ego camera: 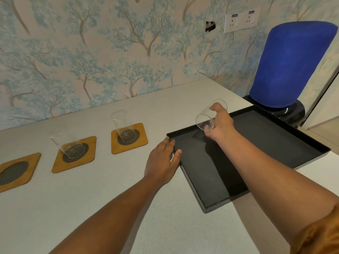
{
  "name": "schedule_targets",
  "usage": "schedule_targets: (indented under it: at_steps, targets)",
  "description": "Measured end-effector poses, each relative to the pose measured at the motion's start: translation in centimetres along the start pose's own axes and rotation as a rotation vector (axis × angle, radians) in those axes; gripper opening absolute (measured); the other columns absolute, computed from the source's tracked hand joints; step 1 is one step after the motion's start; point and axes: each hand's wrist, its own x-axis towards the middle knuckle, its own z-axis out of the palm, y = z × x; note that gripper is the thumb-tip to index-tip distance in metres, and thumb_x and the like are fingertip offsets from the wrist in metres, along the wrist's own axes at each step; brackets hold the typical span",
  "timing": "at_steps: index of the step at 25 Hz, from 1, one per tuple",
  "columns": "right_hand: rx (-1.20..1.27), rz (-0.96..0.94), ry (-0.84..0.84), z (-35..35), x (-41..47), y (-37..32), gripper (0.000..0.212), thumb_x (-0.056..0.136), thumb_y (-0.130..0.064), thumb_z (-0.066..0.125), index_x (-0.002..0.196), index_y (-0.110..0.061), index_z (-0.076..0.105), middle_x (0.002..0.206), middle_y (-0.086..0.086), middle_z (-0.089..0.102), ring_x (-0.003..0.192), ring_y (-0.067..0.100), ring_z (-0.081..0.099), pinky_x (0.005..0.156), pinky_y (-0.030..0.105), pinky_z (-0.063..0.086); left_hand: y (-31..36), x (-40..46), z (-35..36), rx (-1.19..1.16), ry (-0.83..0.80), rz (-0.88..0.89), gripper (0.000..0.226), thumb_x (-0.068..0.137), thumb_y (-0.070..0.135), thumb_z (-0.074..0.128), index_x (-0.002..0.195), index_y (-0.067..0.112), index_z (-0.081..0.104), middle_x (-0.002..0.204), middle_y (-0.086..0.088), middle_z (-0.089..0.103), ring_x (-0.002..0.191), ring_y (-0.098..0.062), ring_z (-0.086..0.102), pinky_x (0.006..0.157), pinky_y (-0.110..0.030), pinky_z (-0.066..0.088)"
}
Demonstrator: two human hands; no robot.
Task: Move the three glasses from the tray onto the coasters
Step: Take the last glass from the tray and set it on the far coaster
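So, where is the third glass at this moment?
In the head view it is right of centre: the third glass is held tilted in the right hand above the far part of the black tray, not on the empty coaster at far left.

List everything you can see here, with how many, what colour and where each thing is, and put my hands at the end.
glasses: three, clear; one on the right coaster, one on the middle coaster, one tilted in the right hand above the tray
coasters: three, wood with dark mesh centres, in a row on the table; the left coaster bare, the middle coaster, the right coaster
tray: one, black, right of the coasters
table: one, light grey
chair: one, blue back, behind the tray
wall sockets: two, white, on the wallpapered wall
left hand: resting at the tray's near-left edge
right hand: gripping the tilted glass
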Motion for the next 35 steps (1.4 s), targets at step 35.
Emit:
schedule_targets:
  at_steps: [35]
  targets:
    - [-0.362,0.078,-0.816,26.0,-20.3,43.3,0.068,0.082,0.006,0.076,0.138,-0.02,0.046,0.114,0.01,0.06,0.094,0.017,0.064,0.079,0.029,0.054,-44.7,-24.3,-26.9,-0.05,0.426,-0.461,0.035,0.095,0.033,0.064,0.127,0.019,0.064,0.137,0.005,0.054,0.112,-0.016,0.06,0.081,-0.018,0.038]
